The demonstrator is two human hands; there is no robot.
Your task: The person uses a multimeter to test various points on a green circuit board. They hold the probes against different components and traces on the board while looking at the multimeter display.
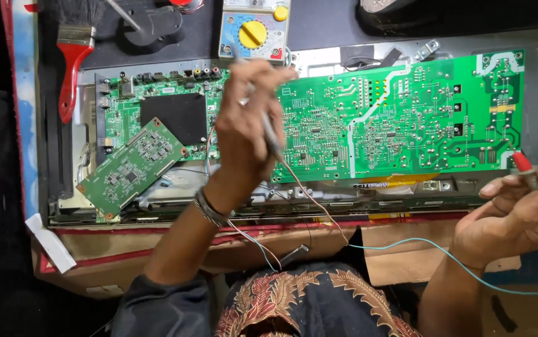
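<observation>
While the left hand [244, 134] grips a thin probe [270, 134] over the large green circuit board [406, 118], the right hand [518, 215] pinches a red-tipped probe [527, 170] beyond the board's right corner.

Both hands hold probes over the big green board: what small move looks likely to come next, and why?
Probably bringing the red-tipped probe in the right hand onto the large green board. It hangs off the board's lower right corner, touching nothing, while the left hand already holds its thin probe tip down at the board's left edge.
</observation>
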